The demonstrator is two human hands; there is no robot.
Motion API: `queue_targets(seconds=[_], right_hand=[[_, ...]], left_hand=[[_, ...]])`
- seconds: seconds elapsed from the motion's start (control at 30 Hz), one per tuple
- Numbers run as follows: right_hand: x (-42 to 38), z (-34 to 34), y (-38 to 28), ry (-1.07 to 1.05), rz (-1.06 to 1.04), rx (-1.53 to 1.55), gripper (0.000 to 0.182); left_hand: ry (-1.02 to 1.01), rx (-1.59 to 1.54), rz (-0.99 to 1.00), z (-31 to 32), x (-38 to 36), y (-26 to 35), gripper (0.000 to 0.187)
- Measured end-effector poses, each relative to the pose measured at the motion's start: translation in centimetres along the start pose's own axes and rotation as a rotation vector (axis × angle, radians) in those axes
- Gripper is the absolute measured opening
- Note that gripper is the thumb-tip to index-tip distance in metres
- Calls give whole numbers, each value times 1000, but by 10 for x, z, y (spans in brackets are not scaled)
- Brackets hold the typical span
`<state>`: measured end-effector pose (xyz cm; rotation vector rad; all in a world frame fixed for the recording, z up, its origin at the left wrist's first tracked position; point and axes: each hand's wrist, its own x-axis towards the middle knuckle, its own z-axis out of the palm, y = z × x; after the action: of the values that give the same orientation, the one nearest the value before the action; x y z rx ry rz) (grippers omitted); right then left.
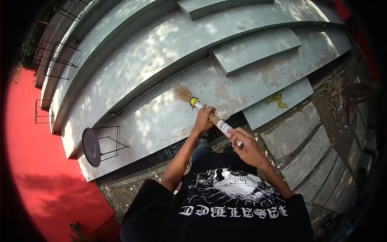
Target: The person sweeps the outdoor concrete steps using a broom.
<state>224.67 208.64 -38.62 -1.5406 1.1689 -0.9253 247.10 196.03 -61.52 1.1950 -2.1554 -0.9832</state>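
Sunlit concrete steps, red wall (dappled shade), drain grate.

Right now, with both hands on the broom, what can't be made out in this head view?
- Broom handle: partly covered by the left hand and right hand.
- Feet and legs: hidden behind the black shirt.
- Yellow-green clump on the steps: too small to identify.
- Picture corners: black, cut off by the lens edge.

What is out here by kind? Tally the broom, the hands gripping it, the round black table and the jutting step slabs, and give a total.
Broom: 1
Hands gripping it, left hand and right hand: 2
Round black table: 1
Jutting step slabs: 3
Total: 7
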Motion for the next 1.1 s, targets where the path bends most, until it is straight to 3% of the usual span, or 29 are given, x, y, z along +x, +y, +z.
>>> queue_targets(seconds=[0.03,0.1,0.13,0.17,0.2,0.23,0.27,0.33,0.37,0.43,0.5,0.57,0.63,0.7,0.77,0.83,0.97,1.1], right_hand=[[3,6,36,31,-17,25,16],[2,7,79,27,185,45,18],[-6,3,87,71,166,21,18],[-19,1,90,104,149,-5,18],[-35,-15,71,147,275,-75,17],[-58,-32,69,222,258,-90,16],[-83,-56,69,291,235,-111,15],[-127,-99,47,294,279,-103,15],[-142,-115,38,280,247,-103,15],[-174,-136,25,262,194,-96,15],[-196,-146,22,352,195,-32,15],[-217,-147,32,421,199,17,15],[-217,-125,69,462,201,56,14],[-212,-93,84,395,233,-40,14],[-216,-89,83,366,262,-110,13],[-232,-108,52,367,309,-164,13],[-267,-160,27,480,209,-123,11],[-245,-176,32,439,152,-110,13]], left_hand=[[-14,32,-41,14,6,-28,30],[-151,86,-95,50,23,-56,30],[-242,47,-15,92,30,-88,32],[-289,-22,23,116,35,-59,34],[-367,-128,27,142,41,-32,40],[-328,-184,155,181,45,-19,38],[-341,-208,123,201,50,17,35],[-291,-271,295,233,57,70,31],[-327,-217,338,234,58,97,29],[-455,-84,221,239,55,137,30],[-431,-17,223,233,43,160,31],[-460,55,180,221,29,163,34],[-466,152,143,236,19,123,31],[-473,58,207,272,13,81,28],[-401,-105,293,287,12,101,22],[-460,-183,275,301,21,142,21],[-474,6,334,301,52,207,23],[-402,33,288,275,83,210,29]])
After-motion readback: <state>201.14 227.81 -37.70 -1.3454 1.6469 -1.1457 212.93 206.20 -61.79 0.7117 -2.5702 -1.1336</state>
